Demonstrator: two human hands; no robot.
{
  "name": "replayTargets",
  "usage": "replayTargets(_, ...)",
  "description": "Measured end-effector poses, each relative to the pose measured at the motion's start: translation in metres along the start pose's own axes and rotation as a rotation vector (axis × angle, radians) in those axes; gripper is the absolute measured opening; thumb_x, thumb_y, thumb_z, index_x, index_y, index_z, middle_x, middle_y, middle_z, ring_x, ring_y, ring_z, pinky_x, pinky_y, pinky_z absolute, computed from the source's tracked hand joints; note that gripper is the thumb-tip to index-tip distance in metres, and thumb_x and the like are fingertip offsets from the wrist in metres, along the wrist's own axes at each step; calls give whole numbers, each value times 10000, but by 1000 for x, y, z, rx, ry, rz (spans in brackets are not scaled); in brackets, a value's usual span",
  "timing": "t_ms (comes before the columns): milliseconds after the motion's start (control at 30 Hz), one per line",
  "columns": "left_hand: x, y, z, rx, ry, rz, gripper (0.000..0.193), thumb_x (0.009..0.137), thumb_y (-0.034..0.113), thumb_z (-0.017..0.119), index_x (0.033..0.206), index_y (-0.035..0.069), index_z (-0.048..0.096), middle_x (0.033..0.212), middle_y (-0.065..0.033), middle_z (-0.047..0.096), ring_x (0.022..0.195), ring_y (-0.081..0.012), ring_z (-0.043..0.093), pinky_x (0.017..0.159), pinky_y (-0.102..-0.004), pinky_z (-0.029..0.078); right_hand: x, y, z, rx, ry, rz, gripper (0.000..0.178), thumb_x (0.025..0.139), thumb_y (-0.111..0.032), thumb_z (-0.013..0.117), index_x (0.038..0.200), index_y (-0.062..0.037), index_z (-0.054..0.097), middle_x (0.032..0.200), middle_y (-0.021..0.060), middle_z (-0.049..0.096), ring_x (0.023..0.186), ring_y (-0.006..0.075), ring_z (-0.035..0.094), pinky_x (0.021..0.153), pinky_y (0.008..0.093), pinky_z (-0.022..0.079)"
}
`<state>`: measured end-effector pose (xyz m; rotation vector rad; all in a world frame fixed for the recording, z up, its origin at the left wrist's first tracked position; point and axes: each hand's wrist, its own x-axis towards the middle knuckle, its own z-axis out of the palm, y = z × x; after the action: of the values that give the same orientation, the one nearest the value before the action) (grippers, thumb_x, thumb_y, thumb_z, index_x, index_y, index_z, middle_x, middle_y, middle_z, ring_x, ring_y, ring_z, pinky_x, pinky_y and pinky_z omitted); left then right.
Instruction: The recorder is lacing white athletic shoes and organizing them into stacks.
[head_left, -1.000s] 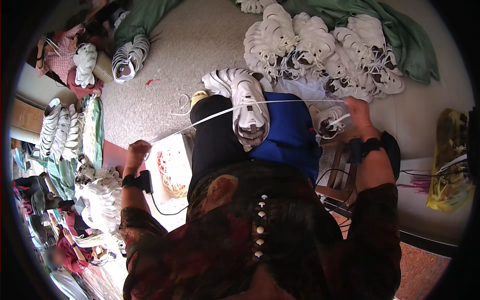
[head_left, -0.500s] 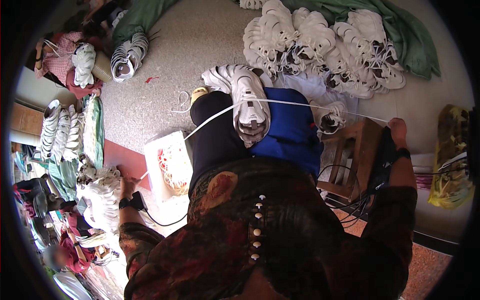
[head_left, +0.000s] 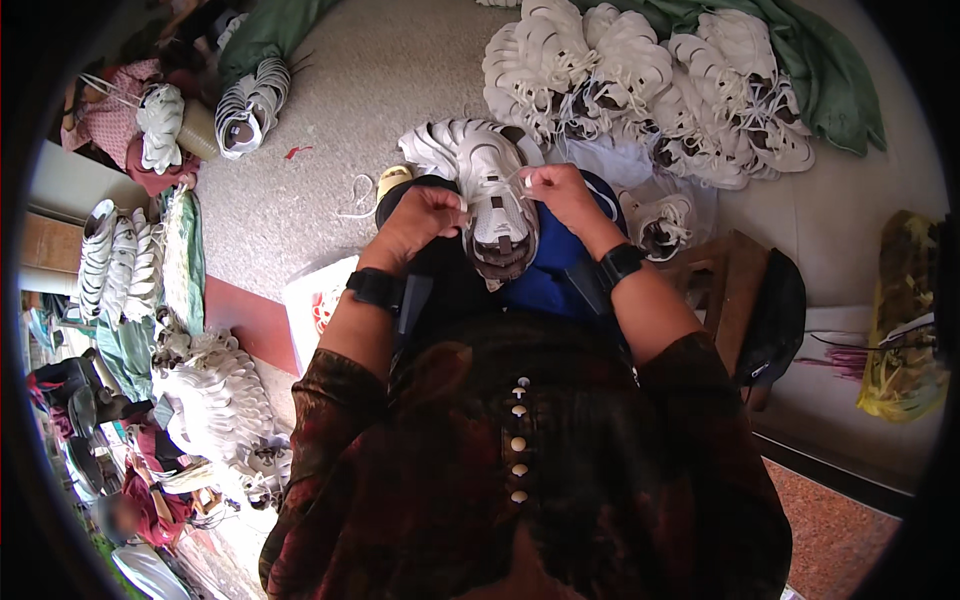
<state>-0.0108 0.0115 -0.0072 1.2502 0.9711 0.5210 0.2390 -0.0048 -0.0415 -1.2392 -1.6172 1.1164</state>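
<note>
Across my lap lies a row of nested white shoe uppers, and the nearest upper (head_left: 499, 213) faces me with its toe toward my body. My left hand (head_left: 418, 221) is closed at its left side, fingers pinched on a white shoelace. At its right side my right hand (head_left: 567, 195) pinches the lace too, thumb and fingers together. Both hands are close to the eyelets, a little apart from each other. Most of the lace is hidden by the fingers.
Piles of white uppers (head_left: 590, 70) lie on the floor ahead, beside green cloth (head_left: 835, 100). At left are a white box (head_left: 306, 300) and more stacked uppers (head_left: 215, 400). A wooden stool (head_left: 735, 290) stands at right. Another person (head_left: 115, 105) sits far left.
Both hands have come inward from wide at the sides, where the lace was stretched out between them, to the upper on my lap. The long taut lace no longer shows.
</note>
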Motion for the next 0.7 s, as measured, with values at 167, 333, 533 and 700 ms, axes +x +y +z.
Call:
replayTargets(167,19,-17,6,78,128,93,78,754,48,647,703,19,595,635,29,529,581,-56,475,539,-207,409,10,3,14,-132,263,28,133,632,-4,660,610,33,533,643,144,581,629,183,569,591,300,441)
replayTargets(333,21,-18,8,96,126,121,77,757,48,639,704,15,595,623,30,529,571,-52,469,538,-206,400,12,5,18,-374,235,20,104,614,-9,643,607,16,542,597,174,548,569,303,551,545,351,430)
replayTargets(533,12,-10,19,80,220,142,73,776,35,612,716,10,579,623,17,539,555,-54,479,516,-207,394,9,-5,25,-359,368,103,127,656,-82,594,587,8,537,615,192,548,634,391,539,571,438,433)
replayTargets(700,2,-1,40,-70,196,97,29,808,30,570,782,34,584,652,0,566,535,-57,511,474,-187,411,-12,-28,39,-673,389,-21,161,698,-137,624,690,11,563,671,199,560,697,363,564,637,432,453)
